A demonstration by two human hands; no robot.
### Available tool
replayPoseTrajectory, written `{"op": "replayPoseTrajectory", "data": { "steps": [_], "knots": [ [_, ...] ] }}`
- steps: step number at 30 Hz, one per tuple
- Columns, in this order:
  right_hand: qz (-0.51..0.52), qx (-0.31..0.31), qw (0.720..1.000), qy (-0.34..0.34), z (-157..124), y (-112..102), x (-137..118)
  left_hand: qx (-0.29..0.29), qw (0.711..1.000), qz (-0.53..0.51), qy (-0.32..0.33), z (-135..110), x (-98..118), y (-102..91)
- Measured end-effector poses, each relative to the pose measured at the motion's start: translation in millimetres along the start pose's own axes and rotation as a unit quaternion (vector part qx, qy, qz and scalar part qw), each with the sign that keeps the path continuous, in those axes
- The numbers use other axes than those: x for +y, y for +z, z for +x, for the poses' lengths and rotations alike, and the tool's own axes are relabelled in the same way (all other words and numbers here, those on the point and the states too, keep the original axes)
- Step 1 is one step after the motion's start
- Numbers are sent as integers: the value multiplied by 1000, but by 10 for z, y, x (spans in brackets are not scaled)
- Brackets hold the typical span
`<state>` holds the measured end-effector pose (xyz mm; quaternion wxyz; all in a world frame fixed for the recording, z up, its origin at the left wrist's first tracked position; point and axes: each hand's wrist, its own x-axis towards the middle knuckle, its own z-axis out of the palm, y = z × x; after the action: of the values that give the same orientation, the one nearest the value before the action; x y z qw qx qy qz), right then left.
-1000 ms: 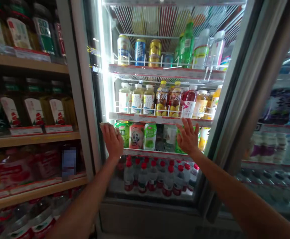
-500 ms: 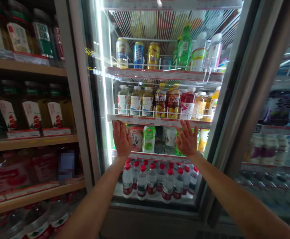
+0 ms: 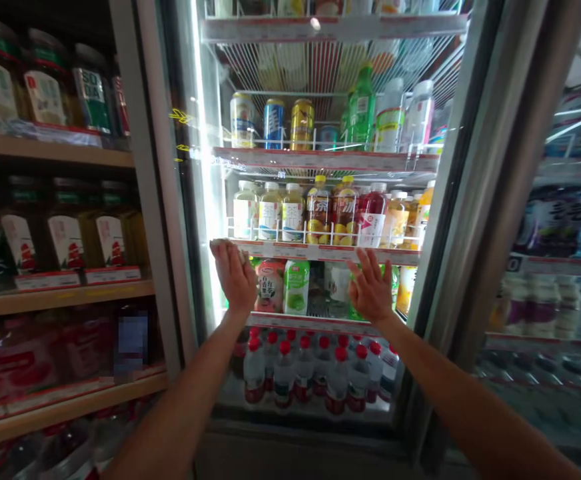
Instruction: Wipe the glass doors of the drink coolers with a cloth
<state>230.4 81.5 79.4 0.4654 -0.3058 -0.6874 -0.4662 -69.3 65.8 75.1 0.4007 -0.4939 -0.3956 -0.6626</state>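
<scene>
One tall lit fridge [image 3: 163,200] stood with its glass door [image 3: 495,167] swung out to the right. On its middle shelf [image 3: 310,323], a pink bottle [image 3: 269,288] and a green bottle [image 3: 296,288] stood upright, long axes vertical, caps up. Red-capped water bottles [image 3: 283,373] crowded the shelf below. The left hand [image 3: 235,275] and right hand [image 3: 370,288] were raised flat with fingers pointing up. These hands gripped nothing, flanked the two bottles and hid others.
</scene>
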Motion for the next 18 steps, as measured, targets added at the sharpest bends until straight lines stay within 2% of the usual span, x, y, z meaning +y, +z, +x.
{"op": "replayPoseTrajectory", "data": {
  "steps": [2, 5, 8, 10, 12, 14, 16, 18],
  "knots": [
    [3, 1, 1000, 1, 1, 0, -4, -27, 999, -4, 34, -52, 165, 52],
    [10, 0, 1000, 0, 5, -13, -6, -95, 987, -11, 131, -187, 484, 146],
    [11, -6, 1000, 1, 8, -23, -4, -127, 973, -25, 193, -183, 556, 173],
    [11, -6, 1000, -1, 7, -20, -2, -96, 980, -21, 174, -75, 430, 147],
    [10, 0, 1000, -3, 6, -9, -2, -47, 993, -2, 112, 54, 278, 111],
    [10, 7, 1000, -4, 4, 2, -5, -11, 998, 12, 63, 125, 226, 98],
    [12, 11, 1000, -2, 4, 8, -8, -23, 997, 7, 76, 90, 324, 123],
    [13, 15, 1000, -1, 5, 7, -9, -69, 989, -7, 132, -27, 522, 179]
  ]
}}
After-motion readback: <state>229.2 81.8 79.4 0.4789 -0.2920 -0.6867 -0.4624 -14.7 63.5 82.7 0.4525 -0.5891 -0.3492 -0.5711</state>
